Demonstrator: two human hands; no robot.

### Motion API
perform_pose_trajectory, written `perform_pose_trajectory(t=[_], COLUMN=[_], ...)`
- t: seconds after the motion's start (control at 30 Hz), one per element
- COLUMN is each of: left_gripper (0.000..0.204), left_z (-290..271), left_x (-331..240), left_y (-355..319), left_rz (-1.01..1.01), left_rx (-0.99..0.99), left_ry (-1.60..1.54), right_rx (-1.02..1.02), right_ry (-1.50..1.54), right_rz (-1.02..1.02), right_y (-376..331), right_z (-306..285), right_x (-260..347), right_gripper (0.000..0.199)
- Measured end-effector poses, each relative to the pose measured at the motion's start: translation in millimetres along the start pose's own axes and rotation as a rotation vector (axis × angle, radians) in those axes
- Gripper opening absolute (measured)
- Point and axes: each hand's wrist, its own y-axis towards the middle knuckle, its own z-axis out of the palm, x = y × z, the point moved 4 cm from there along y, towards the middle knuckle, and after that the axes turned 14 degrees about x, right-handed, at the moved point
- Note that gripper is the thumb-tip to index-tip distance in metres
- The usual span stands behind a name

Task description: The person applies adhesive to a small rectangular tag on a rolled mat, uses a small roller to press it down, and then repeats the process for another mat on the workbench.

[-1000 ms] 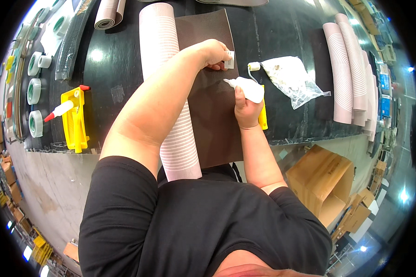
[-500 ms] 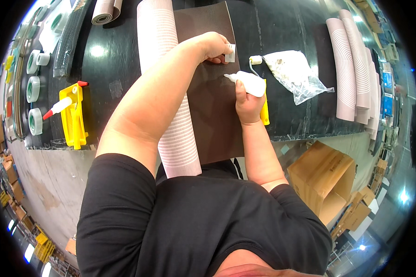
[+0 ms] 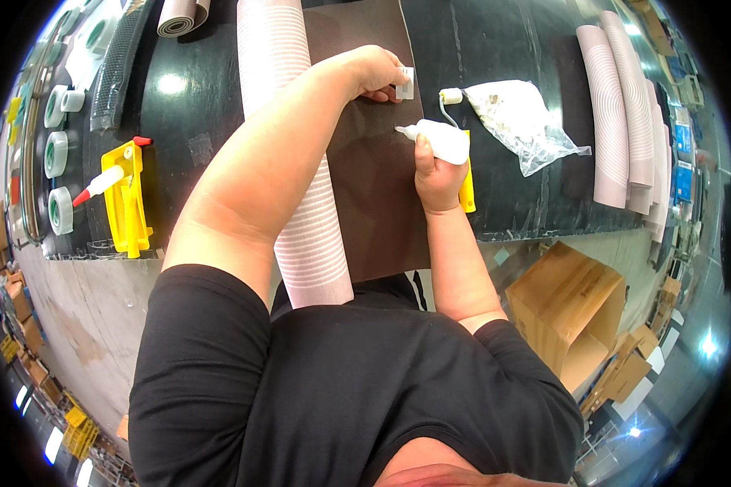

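Note:
My left hand (image 3: 375, 71) reaches across the rolled mat and pinches a small white label (image 3: 406, 84) at the right edge of the mat's brown underside (image 3: 374, 178). The rest of that mat is a pale pink striped roll (image 3: 313, 260) lying under my left forearm. My right hand (image 3: 440, 185) is wrapped round a white squeeze bottle (image 3: 445, 143), thumb on its near side. The bottle lies tilted over, its narrow nozzle pointing left above the brown surface, apart from the label. Whether the nozzle touches the mat I cannot tell.
Beyond my right hand lie a roller with a yellow handle (image 3: 468, 195) and a clear plastic bag (image 3: 512, 122). Several rolled mats (image 3: 605, 122) are at the right. To the left are a yellow tray (image 3: 124, 203), a red-tipped bottle (image 3: 101, 183) and tape rolls (image 3: 57, 154). A cardboard box (image 3: 564, 300) stands below the table edge.
My left hand and the label have shifted slightly farther away along the mat's edge. My right hand keeps its hold on the bottle, almost still. The whole view has moved a little.

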Motion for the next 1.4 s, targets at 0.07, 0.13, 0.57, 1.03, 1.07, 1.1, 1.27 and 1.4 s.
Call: perform_pose_trajectory(t=[0.07, 0.13, 0.57, 1.03, 1.07, 1.1, 1.27, 1.4], left_gripper=[0.013, 0.013, 0.015, 0.013, 0.013, 0.013, 0.014, 0.014], left_z=[-1, -1, 0, -2, -2, -2, 1, 1], left_x=[0, 0, 0, 4, 4, 4, 0, -1], left_y=[-1, -1, -1, 6, 6, 6, 2, 1], left_rz=[0.008, 0.006, 0.000, -0.004, -0.003, -0.003, -0.013, -0.013], left_rx=[-0.005, -0.004, -0.002, -0.002, -0.002, -0.002, -0.008, -0.005], left_ry=[-0.006, -0.005, -0.006, 0.029, 0.026, 0.025, 0.040, 0.045], right_rx=[0.002, -0.004, -0.009, -0.069, -0.069, -0.046, -0.042, -0.026], right_ry=[0.001, -0.005, -0.093, 0.052, 0.052, 0.051, 0.051, 0.074], right_rz=[0.002, -0.005, -0.043, -0.075, -0.074, -0.062, -0.066, -0.040], right_y=[0, -1, -10, -10, -9, -8, -6, -5], right_z=[0, 0, -2, -3, -2, -2, 2, 2], right_x=[0, 1, 4, 4, 3, 2, -1, -1], right_gripper=[0.017, 0.017, 0.020, 0.021, 0.021, 0.021, 0.021, 0.020])
